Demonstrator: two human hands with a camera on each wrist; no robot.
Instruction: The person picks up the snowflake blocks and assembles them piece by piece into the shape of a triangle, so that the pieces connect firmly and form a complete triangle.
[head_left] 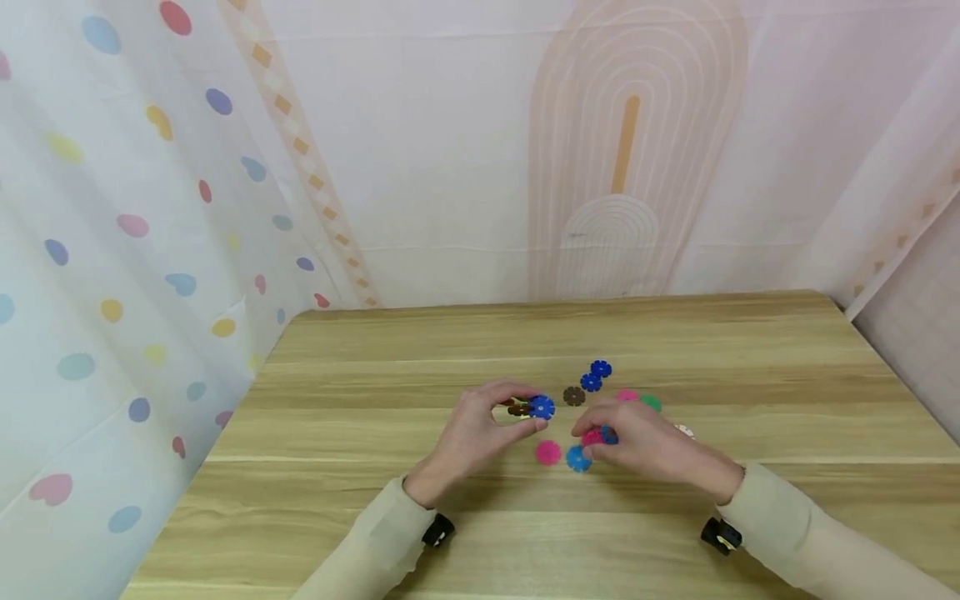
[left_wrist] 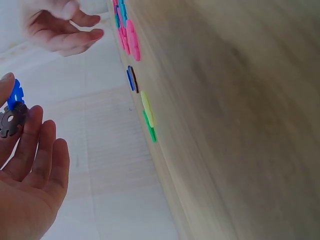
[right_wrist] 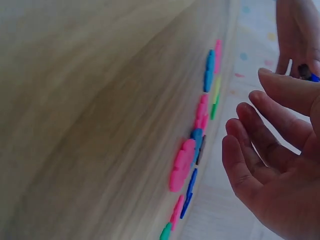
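Note:
My left hand [head_left: 534, 414] pinches a blue snowflake disc [head_left: 542, 407] slotted onto a brown one [left_wrist: 12, 120], just above the wooden table [head_left: 360, 500]. A little to its right, my right hand [head_left: 594, 437] hovers with relaxed, loosely curled fingers [right_wrist: 260, 120] over a pink disc [head_left: 592, 436] and a dark blue disc [head_left: 610, 435]. The right wrist view shows nothing held in that hand. A loose pink disc [head_left: 548, 452] and a light blue disc [head_left: 577, 458] lie between the two hands.
Beyond the hands lie a brown disc [head_left: 573, 396], two blue discs [head_left: 596, 375], a pink disc [head_left: 626, 395], a green disc [head_left: 651, 403] and a white disc [head_left: 684, 431]. Patterned curtains hang behind the table and along its left side.

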